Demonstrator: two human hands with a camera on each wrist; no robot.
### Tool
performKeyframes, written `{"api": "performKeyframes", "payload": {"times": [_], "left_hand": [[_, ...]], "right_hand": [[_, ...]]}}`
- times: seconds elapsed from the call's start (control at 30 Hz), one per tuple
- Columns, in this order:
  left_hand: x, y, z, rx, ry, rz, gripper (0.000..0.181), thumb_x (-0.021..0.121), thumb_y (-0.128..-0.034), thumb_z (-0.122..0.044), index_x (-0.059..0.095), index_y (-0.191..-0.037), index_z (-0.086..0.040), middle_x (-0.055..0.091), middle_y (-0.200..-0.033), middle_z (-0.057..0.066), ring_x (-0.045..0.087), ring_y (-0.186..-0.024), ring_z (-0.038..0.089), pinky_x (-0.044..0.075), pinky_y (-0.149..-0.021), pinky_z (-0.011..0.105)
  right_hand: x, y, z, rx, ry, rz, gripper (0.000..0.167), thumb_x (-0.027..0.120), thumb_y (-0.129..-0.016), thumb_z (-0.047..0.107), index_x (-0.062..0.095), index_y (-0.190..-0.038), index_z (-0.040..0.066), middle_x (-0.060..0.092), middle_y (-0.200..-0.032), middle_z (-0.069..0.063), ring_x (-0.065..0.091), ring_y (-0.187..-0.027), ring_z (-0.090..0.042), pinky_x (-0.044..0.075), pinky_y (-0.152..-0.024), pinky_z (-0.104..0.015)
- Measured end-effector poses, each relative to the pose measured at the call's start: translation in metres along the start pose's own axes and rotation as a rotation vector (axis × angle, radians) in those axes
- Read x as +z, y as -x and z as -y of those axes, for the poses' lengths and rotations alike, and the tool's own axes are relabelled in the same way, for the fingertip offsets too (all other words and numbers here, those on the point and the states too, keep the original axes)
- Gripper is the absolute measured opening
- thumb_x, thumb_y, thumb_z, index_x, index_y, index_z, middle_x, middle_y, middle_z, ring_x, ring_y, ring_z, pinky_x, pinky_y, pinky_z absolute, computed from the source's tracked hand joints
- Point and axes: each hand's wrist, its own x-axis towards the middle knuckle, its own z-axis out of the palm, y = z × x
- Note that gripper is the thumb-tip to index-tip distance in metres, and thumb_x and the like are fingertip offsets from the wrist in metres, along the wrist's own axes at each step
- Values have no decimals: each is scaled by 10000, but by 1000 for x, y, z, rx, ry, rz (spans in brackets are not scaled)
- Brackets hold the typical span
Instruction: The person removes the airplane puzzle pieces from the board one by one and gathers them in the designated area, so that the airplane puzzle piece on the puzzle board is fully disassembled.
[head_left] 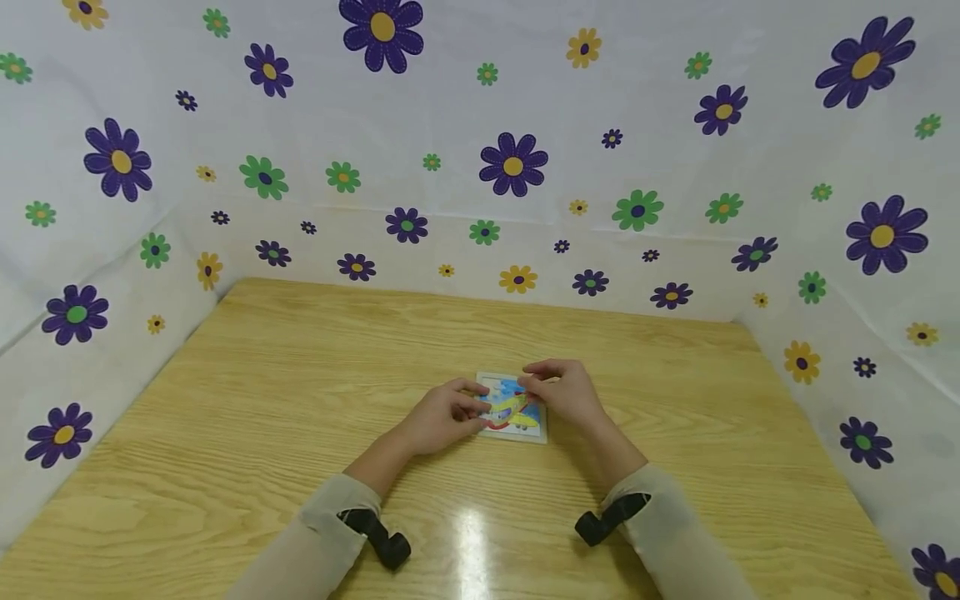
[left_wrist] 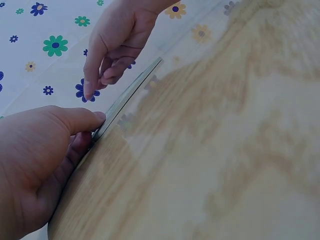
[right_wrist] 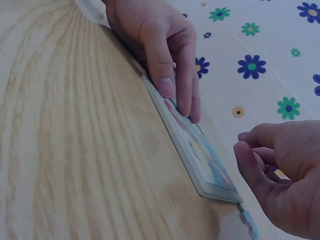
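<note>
Crossing the two nearest sleeves (head_left: pixel 307 542), two black straps (head_left: pixel 378 537) are seen. Beyond, one picture board (head_left: pixel 517 408) is set on one surface (head_left: pixel 300 375); its left side is touched by the left hand (head_left: pixel 442 417), grip apart, while the right hand (head_left: pixel 566 393) is poised at its right side, fingertips close, whether on anything cannot be told. Puzzle fitting seems in hand; careful alignment is probably called for. One jagged blue piece (right_wrist: pixel 249 224) is seen near the board's corner. Farthest, one flowered backdrop (head_left: pixel 420 108) is hung.

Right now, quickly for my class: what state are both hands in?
Left hand: open, touching the picture board.
Right hand: open, loosely curled, nothing visibly held.
</note>
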Motion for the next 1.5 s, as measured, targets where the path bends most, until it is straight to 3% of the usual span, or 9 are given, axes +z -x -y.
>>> {"api": "performKeyframes", "payload": {"times": [0.27, 0.47, 0.67, 0.87, 0.97, 1.13, 1.23, 1.33, 1.5], "left_hand": [[-2, 1, -3, -54, -7, 17, 230, 717, -935, -155, 750, -1143, -64, 568, -1372, 34, 597, -917, 104, 500, -760, 216], [-2, 1, -2, -32, -21, 23, 231, 713, -940, -173, 756, -1145, -76, 567, -1376, 34, 601, -937, 105, 511, -775, 220], [-5, 2, -1, -42, -19, 9, 236, 715, -938, -168, 750, -1149, -69, 560, -1380, 31, 628, -909, 97, 516, -778, 217], [-4, 1, -1, -51, 0, 21, 245, 715, -938, -170, 741, -1159, -68, 562, -1374, 37, 623, -909, 100, 511, -778, 215], [-3, 0, -1, -54, 7, 20, 246, 716, -938, -173, 736, -1165, -79, 579, -1356, 36, 626, -908, 95, 512, -775, 215], [-3, -1, -2, -54, 0, 21, 234, 716, -938, -174, 744, -1150, -78, 562, -1373, 31, 631, -929, 95, 516, -799, 218], [-4, -1, -2, -52, -6, 23, 228, 716, -938, -175, 749, -1141, -77, 558, -1375, 34, 628, -937, 95, 516, -804, 219], [-4, -1, -3, -54, -6, 21, 230, 718, -936, -170, 747, -1145, -78, 572, -1366, 34, 627, -929, 99, 515, -791, 217], [-2, 0, -3, -54, 8, 15, 224, 724, -929, -151, 751, -1131, -59, 577, -1366, 42, 622, -954, 120, 512, -792, 213]], "right_hand": [[23, -5, -8, -36, -17, 76, 229, 719, -921, 110, 734, -1134, 26, 619, -872, -89, 656, -628, -116, 559, -608, -217], [34, -2, -8, -108, 126, 85, 228, 726, -925, 167, 744, -1128, 66, 637, -776, -65, 596, -582, -124, 480, -526, -217], [38, -1, -4, -182, 266, 68, 224, 701, -947, 184, 753, -1128, 64, 624, -903, -84, 565, -611, -112, 437, -531, -213], [35, -3, -3, -238, 285, 76, 189, 676, -956, 124, 752, -1108, 42, 634, -664, -88, 514, -460, -99, 382, -432, -196], [34, -1, -4, -231, 303, 64, 174, 678, -954, 127, 754, -1094, 55, 659, -857, -176, 553, -552, -142, 419, -472, -213], [34, 1, -1, -217, 330, 27, 144, 701, -941, 154, 755, -1063, 101, 556, -1242, -236, 573, -957, -278, 497, -695, -310], [33, 0, -3, -223, 302, 26, 132, 710, -935, 145, 757, -1054, 114, 564, -1233, -213, 556, -957, -277, 480, -710, -310], [32, -1, -6, -208, 233, 45, 169, 699, -940, 124, 740, -1102, 105, 614, -1112, -190, 553, -799, -216, 457, -628, -260], [27, -4, -8, -75, 7, 73, 302, 655, -955, 48, 637, -1256, 35, 623, -1065, -171, 607, -666, -146, 524, -582, -211]]}}
